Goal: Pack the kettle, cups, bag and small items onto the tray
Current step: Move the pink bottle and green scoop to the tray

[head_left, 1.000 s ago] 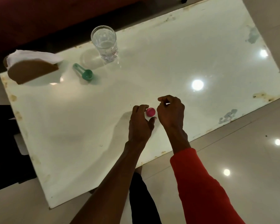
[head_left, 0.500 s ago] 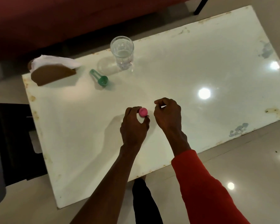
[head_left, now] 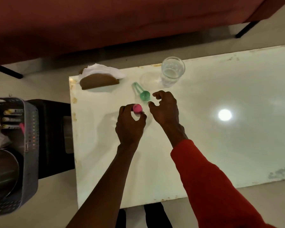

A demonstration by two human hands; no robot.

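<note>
While the left hand (head_left: 130, 127) pinches the pink scoop (head_left: 137, 108) in its grip, the right hand (head_left: 165, 107), fingers loosely curled and empty, hovers beside the green scoop (head_left: 144, 95), likely gathering both together.

tray (head_left: 30, 145) cut off at left edge, contents blurred

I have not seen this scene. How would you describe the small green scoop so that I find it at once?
Start at the white table and go to its far edge, where a clear drinking glass stands to the right of a brown napkin holder. The green scoop lies flat between them, a little nearer, just beyond the right hand. It is the only green thing, with a round bowl and a short handle.
</note>
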